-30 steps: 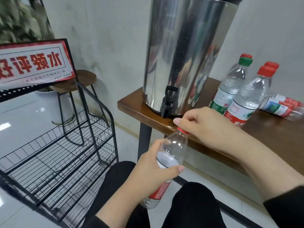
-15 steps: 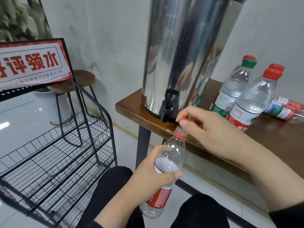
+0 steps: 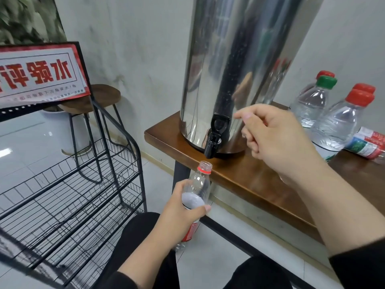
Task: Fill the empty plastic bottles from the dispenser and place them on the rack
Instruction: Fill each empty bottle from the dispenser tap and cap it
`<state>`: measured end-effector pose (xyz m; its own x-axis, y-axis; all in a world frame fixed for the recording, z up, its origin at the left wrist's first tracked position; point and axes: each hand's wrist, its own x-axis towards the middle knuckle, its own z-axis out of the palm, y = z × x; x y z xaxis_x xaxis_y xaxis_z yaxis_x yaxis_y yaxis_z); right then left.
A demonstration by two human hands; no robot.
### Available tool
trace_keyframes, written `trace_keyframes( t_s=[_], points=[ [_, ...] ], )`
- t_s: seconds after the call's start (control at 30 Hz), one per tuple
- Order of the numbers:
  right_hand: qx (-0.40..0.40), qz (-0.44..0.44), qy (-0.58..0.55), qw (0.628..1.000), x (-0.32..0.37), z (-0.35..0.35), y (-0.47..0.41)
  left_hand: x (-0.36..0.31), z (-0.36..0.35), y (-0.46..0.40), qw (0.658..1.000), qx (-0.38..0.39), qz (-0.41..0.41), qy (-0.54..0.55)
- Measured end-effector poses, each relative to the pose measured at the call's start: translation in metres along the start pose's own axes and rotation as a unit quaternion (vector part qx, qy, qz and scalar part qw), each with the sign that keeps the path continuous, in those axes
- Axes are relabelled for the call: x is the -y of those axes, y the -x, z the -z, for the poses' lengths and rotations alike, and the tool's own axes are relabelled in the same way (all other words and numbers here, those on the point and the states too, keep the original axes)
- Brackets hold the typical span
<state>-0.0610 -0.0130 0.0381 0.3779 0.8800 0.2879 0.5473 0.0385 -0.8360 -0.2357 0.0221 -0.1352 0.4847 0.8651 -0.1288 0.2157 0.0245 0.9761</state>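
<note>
My left hand (image 3: 181, 217) grips a clear empty plastic bottle (image 3: 199, 184) with a red label around its middle. The bottle's open mouth with a red ring sits just below and left of the black tap (image 3: 215, 134) of the steel dispenser (image 3: 239, 59). My right hand (image 3: 277, 138) hovers right of the tap with fingers curled, the forefinger reaching toward the tap. The red cap is off the bottle and hidden from view inside those curled fingers. The black wire rack (image 3: 83, 184) stands at the left, its shelves bare.
The dispenser stands on a brown wooden table (image 3: 250, 178). Capped bottles stand at the table's right (image 3: 312, 101) (image 3: 341, 122), and one lies on its side (image 3: 368, 144). A red-and-white sign (image 3: 37, 74) tops the rack. A round stool (image 3: 100, 97) stands behind it. My knees are below.
My right hand twisted the red cap off the bottle and rose to beside the tap. My left hand brought the bottle's open mouth up under the spout.
</note>
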Motion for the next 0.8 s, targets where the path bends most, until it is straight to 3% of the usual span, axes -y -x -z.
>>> trace_keyframes(
  t_s=[0.13,0.3,0.5,0.8],
  points=[
    [0.128,0.058,0.208,0.968,0.019,-0.007,-0.011,-0.001,0.001,-0.006,1.000,0.004,-0.001,0.003],
    [0.114,0.106,0.379,0.912,0.032,-0.015,-0.018,-0.002,0.000,-0.008,1.000,0.015,-0.003,0.015],
    [0.083,0.141,0.432,0.887,0.032,-0.021,-0.015,-0.002,0.000,-0.011,1.000,0.013,-0.019,0.013],
    [0.002,0.297,0.477,0.827,0.002,-0.029,0.005,0.000,-0.004,-0.012,0.999,0.007,-0.021,0.037]
  ],
)
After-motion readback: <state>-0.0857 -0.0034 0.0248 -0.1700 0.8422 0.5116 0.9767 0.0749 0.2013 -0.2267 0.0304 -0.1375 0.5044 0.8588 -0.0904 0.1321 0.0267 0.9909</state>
